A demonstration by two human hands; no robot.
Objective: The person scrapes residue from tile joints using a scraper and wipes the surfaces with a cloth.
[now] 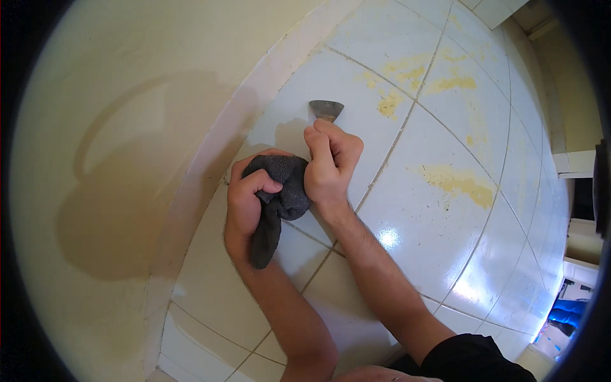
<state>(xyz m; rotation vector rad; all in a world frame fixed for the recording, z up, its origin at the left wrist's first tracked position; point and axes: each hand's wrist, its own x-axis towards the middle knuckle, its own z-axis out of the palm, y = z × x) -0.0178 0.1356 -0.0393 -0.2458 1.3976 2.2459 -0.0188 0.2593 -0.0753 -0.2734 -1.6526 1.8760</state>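
Observation:
My right hand (333, 164) is closed around the handle of a scraper (328, 109). Its flared, dull metal blade points away from me, and the fist hides most of the handle. Just left of it, my left hand (248, 191) grips a bunched dark grey cloth (287, 184), with the thumb pressed over the front. One end of the cloth hangs down along the left wrist. The cloth's right side lies against or very near the right hand. Both hands are over white tiles (356, 83) with grey joints.
Yellowish residue is smeared on the tiles at right, in one patch (461, 184) and another farther up (398, 89). A cream wall (127, 127) with a pale ledge along it rises at left and carries my shadow. Blue items (566, 312) appear at the far right edge.

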